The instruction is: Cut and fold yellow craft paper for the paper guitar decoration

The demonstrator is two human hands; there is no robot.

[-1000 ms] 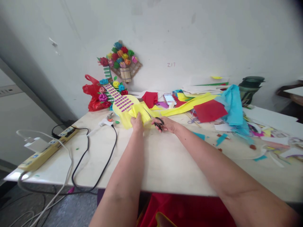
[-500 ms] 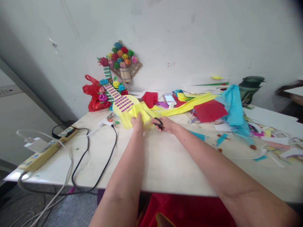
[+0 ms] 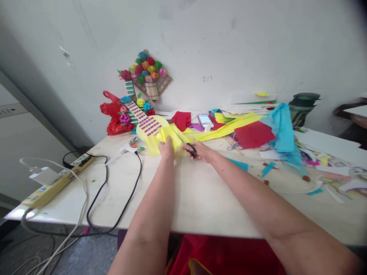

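Note:
Yellow crepe paper (image 3: 172,135) is pinched in my left hand (image 3: 166,149), above the middle of the table. My right hand (image 3: 200,151) grips black-handled scissors (image 3: 191,150), whose blades point up and left at the paper's right part. Just behind my left hand lies a pale yellow guitar-shaped piece (image 3: 150,125) with rows of purple and white strips; the crepe paper covers its lower part.
A glue gun (image 3: 127,148) and a power strip (image 3: 60,181) with cables lie at the left. Paper flowers (image 3: 147,67) stand by the wall. Red paper (image 3: 254,134), blue paper (image 3: 283,130), scraps and a dark green bottle (image 3: 302,109) are at the right.
The scissors and my right hand have shifted very slightly; their handles look a little different in angle. My left hand keeps its hold on the yellow paper.

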